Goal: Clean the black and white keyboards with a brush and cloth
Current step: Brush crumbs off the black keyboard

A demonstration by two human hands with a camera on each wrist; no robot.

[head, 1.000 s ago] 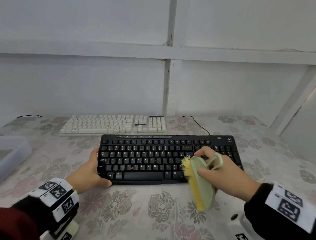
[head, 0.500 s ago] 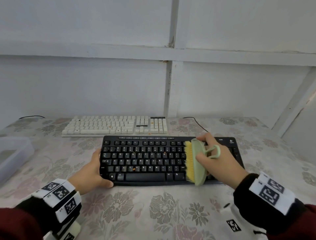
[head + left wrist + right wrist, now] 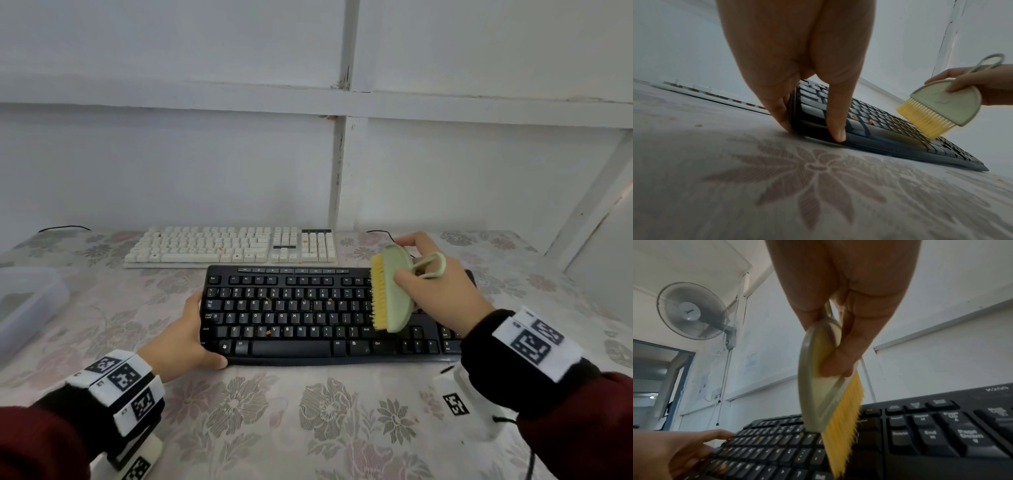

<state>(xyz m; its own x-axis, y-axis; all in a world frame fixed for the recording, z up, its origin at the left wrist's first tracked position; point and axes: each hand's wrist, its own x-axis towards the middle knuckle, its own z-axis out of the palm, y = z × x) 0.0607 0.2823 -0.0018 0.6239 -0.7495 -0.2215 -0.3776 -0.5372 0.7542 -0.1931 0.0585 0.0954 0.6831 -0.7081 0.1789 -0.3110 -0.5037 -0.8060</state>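
Note:
A black keyboard (image 3: 308, 315) lies near the table's front, with small orange crumbs among its keys. My left hand (image 3: 181, 339) grips its left end, thumb on the front corner, fingers (image 3: 781, 112) along the side edge. My right hand (image 3: 435, 287) holds a pale green brush (image 3: 394, 291) with yellow bristles (image 3: 840, 426) over the right part of the main keys, bristles pointing left and down onto the keys. A white keyboard (image 3: 233, 246) with orange specks lies behind the black one. No cloth is in view.
A clear plastic box (image 3: 24, 301) stands at the table's left edge. The flowered tablecloth (image 3: 291, 421) covers the table. A white wall rises just behind the keyboards, with a black cable (image 3: 380, 233) along it. A wall fan (image 3: 692, 311) hangs high up.
My right hand has carried the brush from the keyboard's front edge up and away to the upper rows. My left hand has stayed on the keyboard's left end.

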